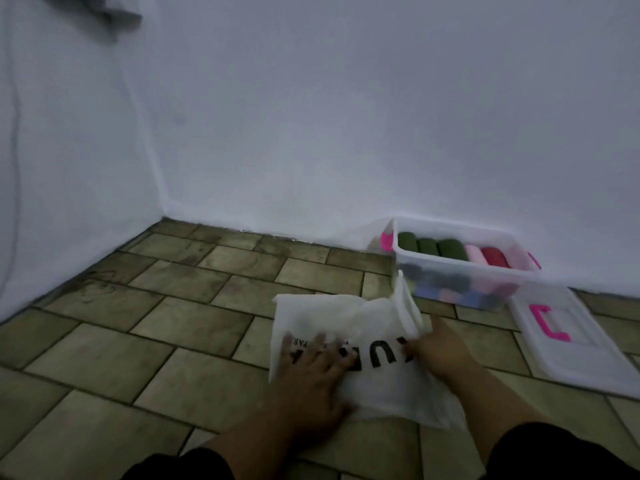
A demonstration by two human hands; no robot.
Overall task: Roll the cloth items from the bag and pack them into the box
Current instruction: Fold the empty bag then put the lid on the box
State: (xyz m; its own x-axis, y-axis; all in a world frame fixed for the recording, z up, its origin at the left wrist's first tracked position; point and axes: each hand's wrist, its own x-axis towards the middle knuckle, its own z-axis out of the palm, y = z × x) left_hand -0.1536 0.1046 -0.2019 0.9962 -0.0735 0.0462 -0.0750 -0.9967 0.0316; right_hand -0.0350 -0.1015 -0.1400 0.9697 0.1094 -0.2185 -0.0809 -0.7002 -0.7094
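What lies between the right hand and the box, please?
In the head view, only bare floor tiles lie between the right hand and the box. The raised edge of the bag stands just left of that stretch.

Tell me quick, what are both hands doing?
Left hand: open, pressing flat on the white bag.
Right hand: touching the bag's edge; grip cannot be told.

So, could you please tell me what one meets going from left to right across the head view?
Left hand, flat on the white bag → right hand at the bag's right edge → white lid with pink handle. The clear box overlaps the right hand's span, so omitted.
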